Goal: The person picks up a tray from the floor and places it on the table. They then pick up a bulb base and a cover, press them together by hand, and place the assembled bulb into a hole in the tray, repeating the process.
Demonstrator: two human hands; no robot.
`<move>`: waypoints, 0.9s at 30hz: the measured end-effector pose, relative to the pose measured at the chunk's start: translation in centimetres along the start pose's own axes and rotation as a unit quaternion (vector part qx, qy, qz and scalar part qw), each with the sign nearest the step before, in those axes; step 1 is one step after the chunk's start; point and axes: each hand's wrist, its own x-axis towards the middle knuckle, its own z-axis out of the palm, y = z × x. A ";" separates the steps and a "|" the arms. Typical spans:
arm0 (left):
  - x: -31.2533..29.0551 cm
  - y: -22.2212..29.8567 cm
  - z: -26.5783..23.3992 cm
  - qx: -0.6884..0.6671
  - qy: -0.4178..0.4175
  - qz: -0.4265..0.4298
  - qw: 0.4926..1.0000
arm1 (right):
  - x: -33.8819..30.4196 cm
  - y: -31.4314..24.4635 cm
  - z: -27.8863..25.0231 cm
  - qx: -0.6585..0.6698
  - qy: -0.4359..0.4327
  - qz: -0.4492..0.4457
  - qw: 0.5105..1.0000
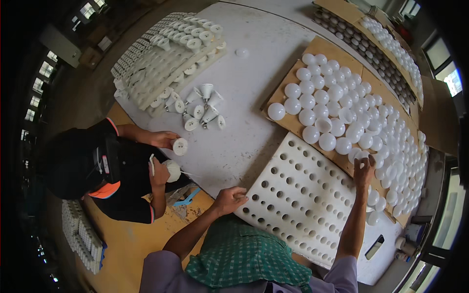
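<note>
At the far left, beside the orange floor, a rack of small white parts point(80, 237) is seen, and next to it a co-worker in a dark shirt point(122, 180) is seated at the white table point(244, 88). A white lamp base point(180, 146) is held in one hand of this person and a second base point(172, 170) in the other hand. Above them, at the table's far left corner, flat trays point(161, 58) are stacked and are filled with rows of white lamp bases, while a small loose group of bases point(202, 107) is left on the table just beside the trays. Toward the middle, the left hand point(229, 200) is placed on the near left edge of a white foam tray point(303, 205); the fingers are curled around the edge and nothing else is held. The round holes of this foam tray are all unfilled. To the right, the right hand point(364, 171) is stretched over the far edge of the foam tray, and its fingers are closed on a white bulb dome point(362, 157). This dome is located at the near edge of a brown cardboard sheet point(322, 49), on which many white domes point(342, 107) are packed close together. At the far right, long cartons point(342, 10) with further rows of domes and darker parts are seen.
</note>
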 end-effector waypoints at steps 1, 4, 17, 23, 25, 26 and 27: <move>0.4 -0.6 -0.3 -0.021 0.005 -0.005 1.000 | -0.4 -0.4 0.3 -0.004 0.042 -0.042 0.998; 0.8 0.0 -1.5 0.013 0.090 0.008 0.996 | -0.4 -3.7 0.2 0.020 -0.037 0.041 0.998; 14.0 -6.0 -10.5 0.365 0.246 -0.015 0.898 | -16.8 -12.0 -1.4 -0.021 -0.255 -0.069 0.964; 16.0 -9.2 -9.3 0.515 0.306 0.045 0.799 | -18.4 -13.0 -1.9 0.017 -0.270 -0.134 0.953; 15.6 -7.5 -8.6 0.520 0.227 0.025 0.823 | -19.0 -12.6 -1.8 0.009 -0.251 -0.133 0.959; 15.3 -6.7 -8.1 0.519 0.220 0.039 0.825 | -19.3 -12.4 -1.4 0.013 -0.233 -0.138 0.963; 14.8 -6.5 -7.9 0.510 0.206 0.045 0.834 | -19.6 -12.6 -0.9 0.007 -0.229 -0.131 0.965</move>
